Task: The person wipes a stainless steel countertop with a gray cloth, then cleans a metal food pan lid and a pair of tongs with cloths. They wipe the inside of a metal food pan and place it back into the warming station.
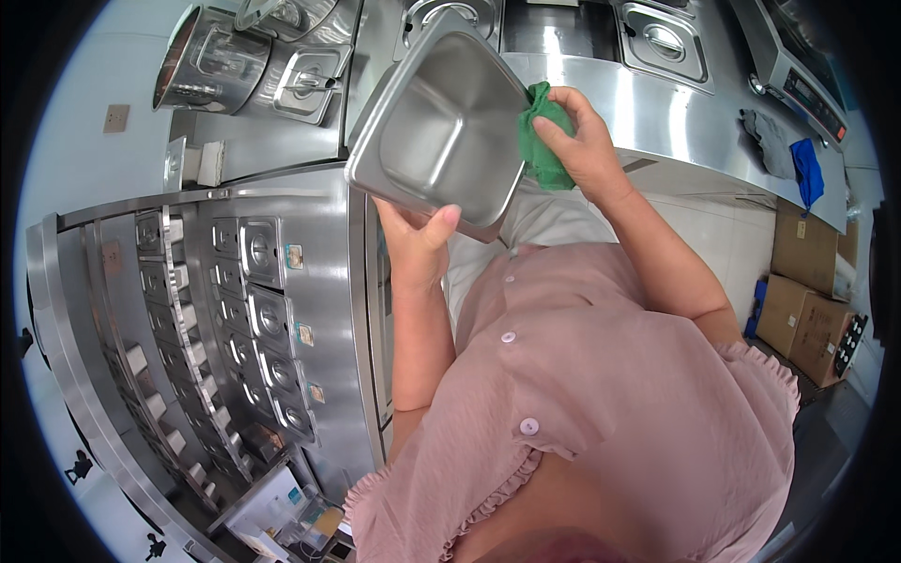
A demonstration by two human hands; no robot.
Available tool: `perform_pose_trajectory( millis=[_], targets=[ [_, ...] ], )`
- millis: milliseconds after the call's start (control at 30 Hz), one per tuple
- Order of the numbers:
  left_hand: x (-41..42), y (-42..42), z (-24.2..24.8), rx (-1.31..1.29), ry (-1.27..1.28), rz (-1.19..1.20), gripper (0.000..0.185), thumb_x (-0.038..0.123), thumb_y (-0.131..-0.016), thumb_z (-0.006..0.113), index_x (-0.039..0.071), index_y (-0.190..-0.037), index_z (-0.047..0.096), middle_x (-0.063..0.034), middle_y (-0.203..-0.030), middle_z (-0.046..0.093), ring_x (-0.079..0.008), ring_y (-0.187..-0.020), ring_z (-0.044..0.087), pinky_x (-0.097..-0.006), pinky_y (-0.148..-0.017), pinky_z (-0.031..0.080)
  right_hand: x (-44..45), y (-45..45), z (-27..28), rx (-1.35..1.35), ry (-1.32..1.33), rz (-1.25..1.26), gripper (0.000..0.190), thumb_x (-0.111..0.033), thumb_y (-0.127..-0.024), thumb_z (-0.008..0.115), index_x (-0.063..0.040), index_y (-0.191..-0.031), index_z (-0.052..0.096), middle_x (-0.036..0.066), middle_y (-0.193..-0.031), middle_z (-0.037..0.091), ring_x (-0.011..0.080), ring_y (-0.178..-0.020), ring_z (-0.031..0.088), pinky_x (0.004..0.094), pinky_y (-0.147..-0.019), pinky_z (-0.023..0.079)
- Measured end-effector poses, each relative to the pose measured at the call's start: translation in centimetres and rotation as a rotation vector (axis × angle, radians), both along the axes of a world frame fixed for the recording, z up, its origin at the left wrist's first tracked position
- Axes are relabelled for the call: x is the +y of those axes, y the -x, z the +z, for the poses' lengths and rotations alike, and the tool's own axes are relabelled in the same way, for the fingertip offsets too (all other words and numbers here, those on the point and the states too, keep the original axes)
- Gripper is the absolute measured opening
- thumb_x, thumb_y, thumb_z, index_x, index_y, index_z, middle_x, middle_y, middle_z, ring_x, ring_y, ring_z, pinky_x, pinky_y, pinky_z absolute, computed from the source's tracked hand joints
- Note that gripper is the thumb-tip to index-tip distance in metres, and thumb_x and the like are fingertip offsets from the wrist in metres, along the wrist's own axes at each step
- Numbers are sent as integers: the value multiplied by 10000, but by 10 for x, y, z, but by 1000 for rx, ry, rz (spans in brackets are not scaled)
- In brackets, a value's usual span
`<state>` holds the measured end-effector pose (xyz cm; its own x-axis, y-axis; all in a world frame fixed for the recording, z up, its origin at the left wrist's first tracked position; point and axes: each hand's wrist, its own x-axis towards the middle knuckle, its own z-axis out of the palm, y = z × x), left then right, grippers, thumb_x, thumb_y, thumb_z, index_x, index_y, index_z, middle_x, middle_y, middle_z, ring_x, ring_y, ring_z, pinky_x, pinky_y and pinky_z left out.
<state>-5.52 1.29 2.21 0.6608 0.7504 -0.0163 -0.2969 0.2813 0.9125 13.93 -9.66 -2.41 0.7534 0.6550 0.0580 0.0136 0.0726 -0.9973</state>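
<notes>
A deep stainless steel food pan [457,127] is held up, tilted, its inside facing the camera. My left hand [419,243] grips its lower rim, with the thumb over the edge and the fingers hidden behind. On the pan's right side, my right hand [577,144] pinches a green cloth [545,144] against the outer rim. Beyond the pan, a lidded pan [664,43] is set into the steel counter [654,105].
At the counter's right stand a digital scale [802,77], a grey cloth [767,141] and a blue cloth [807,174]. Cardboard boxes [802,324] are stacked below. On the left are a steel pot [215,63], a loose lid [306,83] and several lidded pans [260,250] in a steel unit.
</notes>
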Motion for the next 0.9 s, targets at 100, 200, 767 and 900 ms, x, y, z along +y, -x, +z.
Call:
perform_pose_trajectory(
  millis=[100,200,767,900],
  targets=[
    [4,3,-1,-26,137,7,883,226,-701,829,47,-1417,345,-98,-1314,492,-229,-1223,496,-403,-1018,431,3,6,7,81,-63,-7,329,-128,-884,676,-5,-1168,564,75,-1075,621,159,-1001,586,299,-881,476],
    [6,5,-3,-65,284,5,786,270,-739,784,29,-1385,407,-94,-1290,525,-233,-1205,520,-408,-1018,434,-2,-6,31,177,-37,54,317,-87,-883,653,-19,-1186,588,80,-1137,594,151,-1037,570,299,-901,470],
    [-18,-8,-2,-52,384,-67,722,258,-782,744,10,-1376,416,-99,-1307,543,-234,-1213,531,-401,-1030,431,53,5,71,-1342,305,442,390,-37,-817,550,-43,-1205,590,113,-1324,478,290,-1149,533,382,-917,488],
    [-21,-6,-1,-29,294,-69,805,269,-761,761,-8,-1400,359,-110,-1318,516,-241,-1224,517,-393,-1031,421,60,13,54,-1235,315,485,412,-31,-842,507,-47,-1247,579,121,-1356,467,290,-1204,519,387,-961,467]
  ],
)
